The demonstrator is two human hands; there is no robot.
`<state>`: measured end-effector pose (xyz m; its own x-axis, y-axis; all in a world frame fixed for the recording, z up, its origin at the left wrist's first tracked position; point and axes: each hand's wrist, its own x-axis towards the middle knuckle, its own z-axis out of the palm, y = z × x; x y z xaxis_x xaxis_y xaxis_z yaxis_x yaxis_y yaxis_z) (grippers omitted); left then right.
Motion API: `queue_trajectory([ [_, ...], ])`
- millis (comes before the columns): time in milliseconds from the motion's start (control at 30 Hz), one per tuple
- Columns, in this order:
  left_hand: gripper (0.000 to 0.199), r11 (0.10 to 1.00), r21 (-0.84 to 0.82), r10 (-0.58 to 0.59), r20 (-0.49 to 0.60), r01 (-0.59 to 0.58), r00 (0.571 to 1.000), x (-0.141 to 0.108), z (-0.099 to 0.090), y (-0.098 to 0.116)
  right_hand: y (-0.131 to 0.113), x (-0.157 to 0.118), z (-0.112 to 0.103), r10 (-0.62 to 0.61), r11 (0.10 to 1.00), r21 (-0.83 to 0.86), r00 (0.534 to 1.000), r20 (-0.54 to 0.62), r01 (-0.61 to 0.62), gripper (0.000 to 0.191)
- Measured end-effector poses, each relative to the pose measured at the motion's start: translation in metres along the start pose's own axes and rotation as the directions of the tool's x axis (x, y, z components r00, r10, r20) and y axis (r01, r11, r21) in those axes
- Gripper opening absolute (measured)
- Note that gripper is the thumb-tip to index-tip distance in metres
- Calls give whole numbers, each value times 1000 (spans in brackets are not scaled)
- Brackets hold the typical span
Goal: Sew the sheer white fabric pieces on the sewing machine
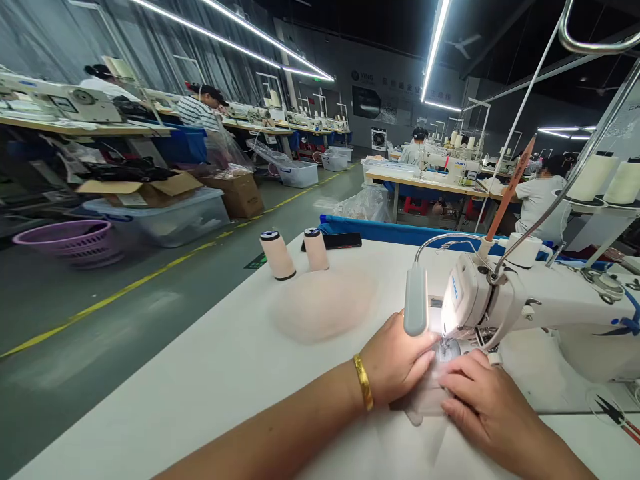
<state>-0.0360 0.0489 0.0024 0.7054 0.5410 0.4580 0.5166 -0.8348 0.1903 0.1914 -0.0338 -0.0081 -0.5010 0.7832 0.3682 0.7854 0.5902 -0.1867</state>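
Observation:
A white sewing machine stands at the right, its lit needle area and presser foot just beyond my fingertips. Thin pale fabric lies under the foot and runs toward me. My left hand, with a gold bracelet on the wrist, grips it left of the needle, thumb and fingers close together. From the right, my right hand holds the fabric with curled fingers. A grey lamp head hangs in front of the left fingertips. The fabric's edge between the hands is blurred.
Two pale thread cones and a dark phone rest at the table's far edge, near a blurred sheer pale piece. Red-handled snips lie at the right. Co-workers sit at other machines; a purple basket is on the floor.

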Motion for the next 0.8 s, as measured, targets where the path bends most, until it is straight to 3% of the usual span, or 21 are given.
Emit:
queue_trajectory([
  [133, 17, 1000, 12, -12, 24, 12, 1000, -3, 2, 2, 24, -5, -4, 88, 925, -342, 968, -236, -167, 23],
  [233, 21, 997, -36, 65, 49, -64, 997, -4, -1, 9, 24, -9, -10, 43, 950, -281, 950, -310, -135, 27],
  [300, 18, 990, -78, 122, 75, -116, 990, -5, -3, 10, 12, -7, -11, 12, 994, -106, 968, -250, -40, 28],
  [367, 12, 982, -121, 155, 93, -144, 984, -6, -3, 8, 3, -4, -8, -27, 999, 31, 995, -93, 30, 28],
  [433, 7, 977, -159, 158, 100, -141, 982, -7, 0, 7, 5, -3, -5, -16, 1000, -14, 1000, -12, 16, 27],
  [567, 11, 971, -210, 142, 115, -116, 983, -11, 6, 13, 27, -6, -6, 53, 955, -279, 982, -179, -102, 30],
  [667, 20, 967, -226, 147, 125, -116, 981, -12, 9, 21, 25, -8, -9, -26, 979, -199, 962, -272, -29, 32],
  [800, 16, 953, -293, 122, 143, -76, 982, -12, 7, 23, 2, -3, -3, -36, 999, 9, 995, -96, 37, 32],
])
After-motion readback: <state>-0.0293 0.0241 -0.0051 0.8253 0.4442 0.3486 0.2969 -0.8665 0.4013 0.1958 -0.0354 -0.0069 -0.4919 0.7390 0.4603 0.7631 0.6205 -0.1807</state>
